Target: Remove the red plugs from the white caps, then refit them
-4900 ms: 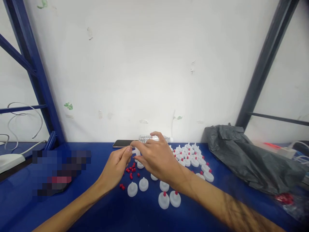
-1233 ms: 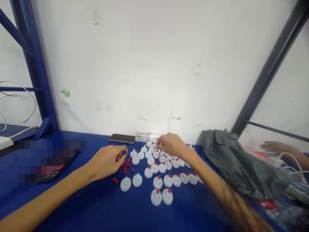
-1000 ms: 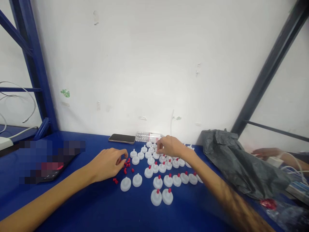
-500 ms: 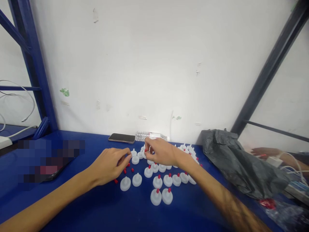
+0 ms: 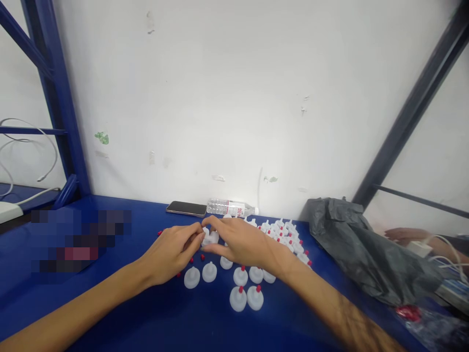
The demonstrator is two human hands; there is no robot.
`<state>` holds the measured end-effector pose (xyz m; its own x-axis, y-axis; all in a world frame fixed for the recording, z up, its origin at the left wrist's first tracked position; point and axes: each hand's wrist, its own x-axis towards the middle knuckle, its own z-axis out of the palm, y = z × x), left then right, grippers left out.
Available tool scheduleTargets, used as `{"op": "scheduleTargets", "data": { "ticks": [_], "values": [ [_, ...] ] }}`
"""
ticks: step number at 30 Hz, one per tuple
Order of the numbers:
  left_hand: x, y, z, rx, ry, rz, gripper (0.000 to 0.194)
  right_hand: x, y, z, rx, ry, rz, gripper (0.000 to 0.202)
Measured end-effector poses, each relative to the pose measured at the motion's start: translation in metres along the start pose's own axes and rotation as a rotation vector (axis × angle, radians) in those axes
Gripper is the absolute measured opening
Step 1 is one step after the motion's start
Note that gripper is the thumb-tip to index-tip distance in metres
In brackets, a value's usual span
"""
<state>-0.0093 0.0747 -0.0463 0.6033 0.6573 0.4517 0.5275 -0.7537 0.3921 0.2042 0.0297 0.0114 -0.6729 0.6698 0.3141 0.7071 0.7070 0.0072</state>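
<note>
My left hand (image 5: 175, 252) has its thumb and fingertips pinched together beside a white cap (image 5: 210, 237); what lies between them is too small to make out. Around that same cap curve the thumb and fingers of my right hand (image 5: 234, 239), which partly hide it. Two white caps without red tips, one of them nearest my left wrist (image 5: 192, 277), lie below the hands. Several white caps with red tips (image 5: 238, 298) stand below and right of my right hand. Small loose red pieces (image 5: 202, 257) are scattered near my left fingers.
Against the wall lie a phone (image 5: 186, 209) and a clear bottle (image 5: 231, 208). A grey plastic bag (image 5: 351, 239) covers the right side of the blue table (image 5: 176, 322). Beyond it, another person's hand (image 5: 406, 235) shows near white cables. A blue frame post (image 5: 60, 98) rises at left.
My right hand has moved left and down to meet my left hand, and its fingers are now around a white cap. The view has shifted slightly.
</note>
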Motion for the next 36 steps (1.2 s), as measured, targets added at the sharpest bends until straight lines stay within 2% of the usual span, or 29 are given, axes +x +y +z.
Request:
{"op": "scheduleTargets", "data": {
  "ticks": [3, 6, 8, 10, 13, 17, 19, 21, 23, 24, 27, 29, 31, 36],
  "values": [
    [0.0, 0.001, -0.003, 0.025, 0.028, -0.005, 0.032, 0.0, 0.0, 0.0, -0.004, -0.017, 0.024, 0.054],
    [-0.001, 0.003, -0.005, 0.045, 0.003, 0.002, 0.03, 0.0, 0.001, 0.002, -0.047, 0.006, 0.042, 0.059],
    [-0.001, 0.005, -0.005, 0.024, -0.016, 0.018, 0.032, 0.0, 0.004, 0.003, -0.066, 0.009, 0.027, 0.049],
    [0.0, 0.007, -0.004, -0.043, -0.043, 0.02, 0.037, 0.001, 0.008, 0.002, -0.088, -0.006, -0.025, 0.031],
    [0.006, 0.008, 0.0, -0.266, -0.054, -0.063, 0.041, 0.003, 0.013, 0.0, -0.13, -0.005, -0.07, 0.02],
    [0.012, 0.005, 0.009, -0.791, -0.099, -0.29, 0.043, 0.007, 0.011, -0.001, -0.188, 0.024, -0.051, 0.02],
    [0.014, 0.002, 0.008, -0.998, -0.123, -0.357, 0.043, 0.007, 0.017, -0.003, -0.203, 0.035, -0.007, 0.016],
    [0.015, -0.003, 0.0, -1.093, -0.103, -0.376, 0.044, 0.003, 0.033, -0.007, -0.22, 0.048, 0.107, 0.015],
    [0.015, -0.011, -0.014, -1.066, -0.04, -0.373, 0.046, -0.004, 0.056, -0.011, -0.224, 0.078, 0.24, 0.015],
    [0.016, -0.016, -0.021, -0.971, 0.03, -0.366, 0.047, -0.008, 0.069, -0.013, -0.216, 0.088, 0.294, 0.018],
    [0.016, -0.032, -0.035, -0.467, 0.185, -0.305, 0.046, -0.019, 0.096, -0.015, -0.156, 0.091, 0.391, 0.024],
    [0.015, -0.039, -0.034, -0.085, 0.157, -0.261, 0.038, -0.022, 0.101, -0.013, -0.109, 0.074, 0.398, 0.018],
    [0.012, -0.043, -0.027, 0.119, 0.061, -0.234, 0.029, -0.021, 0.098, -0.01, -0.067, 0.05, 0.375, 0.014],
    [0.008, -0.046, -0.007, 0.151, -0.121, -0.148, 0.027, -0.015, 0.086, -0.006, -0.02, 0.011, 0.315, 0.014]
  ]
}}
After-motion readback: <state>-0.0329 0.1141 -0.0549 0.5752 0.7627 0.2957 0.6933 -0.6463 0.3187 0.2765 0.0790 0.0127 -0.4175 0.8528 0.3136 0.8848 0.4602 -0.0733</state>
